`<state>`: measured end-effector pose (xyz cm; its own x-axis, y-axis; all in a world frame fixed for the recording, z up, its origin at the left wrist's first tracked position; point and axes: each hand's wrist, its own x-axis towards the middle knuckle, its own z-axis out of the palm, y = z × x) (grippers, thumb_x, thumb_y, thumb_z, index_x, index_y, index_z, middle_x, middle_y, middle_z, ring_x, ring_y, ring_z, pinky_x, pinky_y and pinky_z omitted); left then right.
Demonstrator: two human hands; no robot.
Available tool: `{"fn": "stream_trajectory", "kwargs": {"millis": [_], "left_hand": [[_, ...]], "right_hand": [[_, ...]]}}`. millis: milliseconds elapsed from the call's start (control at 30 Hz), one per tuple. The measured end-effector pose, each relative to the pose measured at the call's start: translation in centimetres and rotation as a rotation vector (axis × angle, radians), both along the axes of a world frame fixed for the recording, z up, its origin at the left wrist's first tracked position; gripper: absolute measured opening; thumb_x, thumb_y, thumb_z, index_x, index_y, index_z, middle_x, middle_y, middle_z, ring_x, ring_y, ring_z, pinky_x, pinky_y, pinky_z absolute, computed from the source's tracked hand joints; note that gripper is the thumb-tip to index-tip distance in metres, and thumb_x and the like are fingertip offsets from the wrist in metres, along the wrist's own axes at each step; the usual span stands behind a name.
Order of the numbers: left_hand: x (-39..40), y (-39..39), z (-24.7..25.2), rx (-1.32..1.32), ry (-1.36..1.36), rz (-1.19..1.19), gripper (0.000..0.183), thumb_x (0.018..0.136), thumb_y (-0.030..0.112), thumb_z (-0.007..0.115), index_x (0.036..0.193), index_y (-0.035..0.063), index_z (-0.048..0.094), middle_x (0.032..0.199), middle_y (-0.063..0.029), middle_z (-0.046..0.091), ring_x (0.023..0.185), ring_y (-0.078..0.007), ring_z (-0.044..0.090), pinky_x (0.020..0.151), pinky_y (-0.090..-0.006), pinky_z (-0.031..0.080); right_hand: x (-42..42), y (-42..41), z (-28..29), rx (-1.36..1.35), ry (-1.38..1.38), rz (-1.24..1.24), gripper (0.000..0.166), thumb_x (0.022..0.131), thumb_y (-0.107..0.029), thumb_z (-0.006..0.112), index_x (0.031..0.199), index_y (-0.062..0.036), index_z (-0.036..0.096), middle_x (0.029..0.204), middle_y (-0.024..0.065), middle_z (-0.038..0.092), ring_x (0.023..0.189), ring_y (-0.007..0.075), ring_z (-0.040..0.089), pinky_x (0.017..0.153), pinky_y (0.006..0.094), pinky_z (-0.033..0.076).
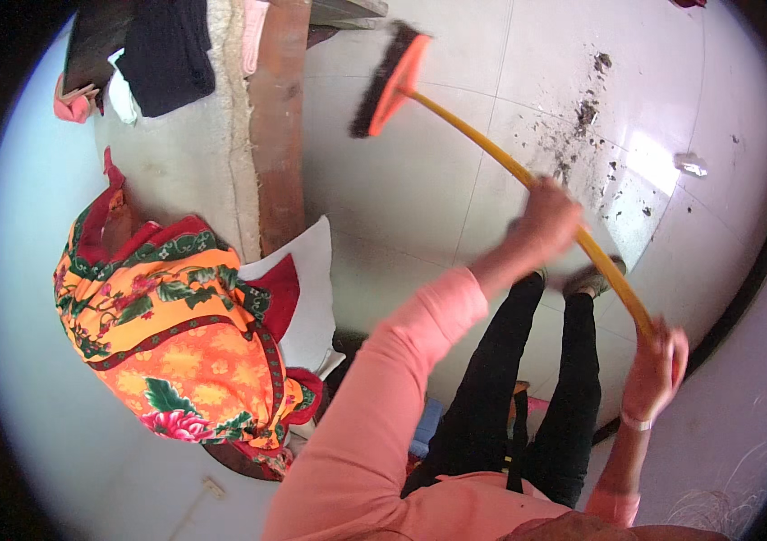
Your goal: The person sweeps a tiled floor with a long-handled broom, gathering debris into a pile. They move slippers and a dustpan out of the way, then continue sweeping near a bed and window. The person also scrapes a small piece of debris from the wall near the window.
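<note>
A broom with an orange head (397,88), dark bristles and a yellow handle slants across the view. My left hand (552,216) grips the middle of its handle, and my right hand (657,372) closes around the upper end. The bristles are at or just above the tiled floor (410,182), beside a wooden bed frame; whether they touch is unclear. To the right of the broom head, dark dirt and crumbs (586,115) lie scattered in a rough line. A small crumpled piece of clear or silvery litter (691,164) rests farther right.
The bed's reddish wooden side board (278,135) stands at the left, with black clothing (167,57) on the bed. A bundled orange floral blanket (180,351) lies nearer me. My shoes are on the floor below the dirt, and a wall with a dark skirting (755,291) curves along the right.
</note>
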<state>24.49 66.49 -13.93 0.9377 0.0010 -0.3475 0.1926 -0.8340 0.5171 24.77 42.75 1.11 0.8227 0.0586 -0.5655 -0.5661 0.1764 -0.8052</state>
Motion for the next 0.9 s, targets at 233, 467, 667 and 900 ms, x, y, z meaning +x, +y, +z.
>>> {"fn": "stream_trajectory", "kwargs": {"millis": [233, 467, 667, 900], "left_hand": [[-1.4, -4.9, 7.9, -0.265, -0.182, 0.085, 0.022, 0.079, 0.027, 0.066, 0.066, 0.0088, 0.063, 0.07, -0.0071, 0.06, 0.083, -0.0249, 0.054, 0.083, -0.0427, 0.036], [0.9, 0.6, 2.8, 0.038, -0.303, 0.238, 0.023, 0.074, 0.024, 0.067, 0.061, 0.0068, 0.058, 0.07, -0.014, 0.054, 0.077, -0.033, 0.052, 0.076, -0.0464, 0.036], [7.1, -15.4, 6.0, -0.181, -0.311, 0.139, 0.02, 0.075, 0.027, 0.068, 0.063, 0.011, 0.065, 0.071, -0.0103, 0.06, 0.082, -0.0273, 0.055, 0.085, -0.0458, 0.034], [8.8, -21.4, 15.0, -0.309, -0.305, 0.095, 0.02, 0.075, 0.029, 0.07, 0.067, 0.011, 0.067, 0.071, -0.008, 0.062, 0.083, -0.0247, 0.056, 0.087, -0.0429, 0.035]], "right_hand": [[-1.5, -7.6, 5.8, -0.058, -0.107, 0.21, 0.008, 0.091, -0.012, 0.053, 0.095, -0.0068, 0.056, 0.09, 0.0038, 0.053, 0.108, 0.0234, 0.052, 0.096, 0.0431, 0.039], [1.9, 1.3, 1.2, 0.012, -0.072, 0.154, 0.009, 0.089, -0.008, 0.055, 0.093, -0.0018, 0.06, 0.1, 0.0136, 0.063, 0.105, 0.0245, 0.057, 0.092, 0.0357, 0.044], [5.1, -12.8, 9.0, -0.073, -0.182, 0.006, 0.013, 0.092, -0.012, 0.052, 0.101, -0.0031, 0.056, 0.107, 0.0165, 0.059, 0.105, 0.0265, 0.055, 0.098, 0.0451, 0.041], [6.0, -23.5, 14.9, -0.407, -0.353, 0.152, 0.008, 0.092, -0.011, 0.053, 0.095, -0.0039, 0.056, 0.098, 0.0092, 0.059, 0.101, 0.0235, 0.055, 0.1, 0.0453, 0.038]]}}
